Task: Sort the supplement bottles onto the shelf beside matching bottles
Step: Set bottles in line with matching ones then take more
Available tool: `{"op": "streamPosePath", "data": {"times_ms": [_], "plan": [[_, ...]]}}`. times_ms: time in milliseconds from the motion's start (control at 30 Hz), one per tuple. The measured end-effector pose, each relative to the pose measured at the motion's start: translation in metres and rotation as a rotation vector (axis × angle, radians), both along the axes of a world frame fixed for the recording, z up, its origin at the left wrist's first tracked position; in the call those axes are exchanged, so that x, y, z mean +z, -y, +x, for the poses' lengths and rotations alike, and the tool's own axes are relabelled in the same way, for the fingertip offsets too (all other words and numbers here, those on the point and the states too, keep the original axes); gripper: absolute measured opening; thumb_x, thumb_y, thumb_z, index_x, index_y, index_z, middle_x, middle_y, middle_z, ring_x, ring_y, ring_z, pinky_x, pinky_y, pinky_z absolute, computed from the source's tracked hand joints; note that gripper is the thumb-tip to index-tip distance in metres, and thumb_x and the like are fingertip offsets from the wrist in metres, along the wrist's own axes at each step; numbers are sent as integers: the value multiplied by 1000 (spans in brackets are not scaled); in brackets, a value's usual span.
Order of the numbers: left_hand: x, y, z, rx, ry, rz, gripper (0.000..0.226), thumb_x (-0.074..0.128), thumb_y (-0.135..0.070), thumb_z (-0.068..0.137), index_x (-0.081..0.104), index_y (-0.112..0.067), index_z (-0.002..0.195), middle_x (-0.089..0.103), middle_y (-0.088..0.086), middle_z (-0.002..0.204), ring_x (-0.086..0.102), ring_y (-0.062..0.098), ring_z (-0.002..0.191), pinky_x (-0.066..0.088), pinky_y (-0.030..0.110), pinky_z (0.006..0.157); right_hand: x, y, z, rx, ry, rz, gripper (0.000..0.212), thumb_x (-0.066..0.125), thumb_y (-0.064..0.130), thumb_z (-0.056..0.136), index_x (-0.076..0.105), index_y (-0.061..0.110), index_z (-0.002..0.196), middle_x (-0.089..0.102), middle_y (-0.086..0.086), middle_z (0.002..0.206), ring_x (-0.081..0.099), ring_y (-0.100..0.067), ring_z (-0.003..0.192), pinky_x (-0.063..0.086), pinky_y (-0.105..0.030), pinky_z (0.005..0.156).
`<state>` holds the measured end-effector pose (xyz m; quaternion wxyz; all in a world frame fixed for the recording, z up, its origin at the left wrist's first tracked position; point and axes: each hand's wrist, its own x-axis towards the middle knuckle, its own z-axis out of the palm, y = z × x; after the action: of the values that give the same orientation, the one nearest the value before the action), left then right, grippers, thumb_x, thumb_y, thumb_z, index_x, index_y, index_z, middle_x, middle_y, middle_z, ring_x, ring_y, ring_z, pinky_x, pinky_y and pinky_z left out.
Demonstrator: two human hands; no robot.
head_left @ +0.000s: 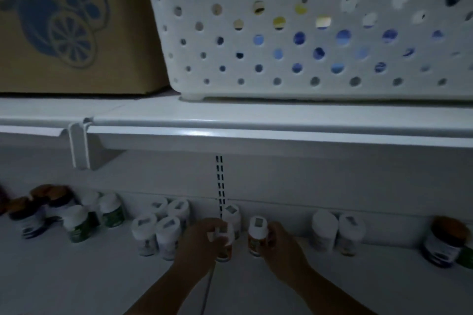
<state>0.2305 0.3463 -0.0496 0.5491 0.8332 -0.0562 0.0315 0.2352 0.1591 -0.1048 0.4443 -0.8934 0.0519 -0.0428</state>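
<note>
On the dim lower shelf (102, 276), my left hand (202, 240) grips a white-capped bottle with an orange label (225, 250). Just to its right, my right hand (279, 243) holds a matching orange-label bottle (257, 234), upright on the shelf. Another white-capped bottle (231, 213) stands right behind them near the back wall. To the left stands a cluster of several white bottles (160, 230), then green-label bottles (79, 225) and dark bottles with brown caps (30, 215). Two white bottles (335, 233) stand to the right.
A dark bottle with a brown cap (444, 243) sits at the far right. The upper shelf (256, 123) overhangs closely, carrying a perforated white basket (307, 33) and a cardboard box (64, 20). A slotted upright (219, 176) runs down the back wall.
</note>
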Motion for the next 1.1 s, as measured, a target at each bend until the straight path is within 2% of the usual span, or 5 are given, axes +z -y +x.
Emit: {"op": "streamPosePath", "data": {"times_ms": [333,500,667,933,1100], "plan": [[-30,-19,31,-152,143,156,23,63,-46,59,66,-46,82,67,-5,96,66,23,93,55,44,84,-1,-21,19,-50,102,-266,49,46,65,81,50,41,124,63,11,122,57,-13,114,47,-30,93],[0,6,22,-138,523,465,61,42,-58,80,70,-8,101,62,20,116,57,38,111,39,31,100,13,11,-25,22,138,-526,57,33,50,82,50,23,130,56,-3,132,55,-19,119,46,-26,98],[29,104,6,-391,723,414,65,28,-61,88,63,-13,114,55,10,130,40,26,129,26,23,108,11,69,-80,83,65,-609,63,50,56,74,47,21,126,62,-5,127,59,-21,117,52,-31,94],[7,266,-47,-687,678,302,55,45,-50,77,62,-16,117,58,2,124,40,12,121,31,24,98,24,197,-173,-94,-55,-531,64,46,37,94,19,19,148,2,-6,160,-1,-21,148,7,-34,120],[-23,344,-71,-753,447,394,60,53,-43,70,60,-12,121,57,10,130,49,21,123,31,23,102,5,267,-228,-332,-59,-511,55,23,53,95,45,21,134,50,-6,142,48,-19,130,43,-28,104]]}}
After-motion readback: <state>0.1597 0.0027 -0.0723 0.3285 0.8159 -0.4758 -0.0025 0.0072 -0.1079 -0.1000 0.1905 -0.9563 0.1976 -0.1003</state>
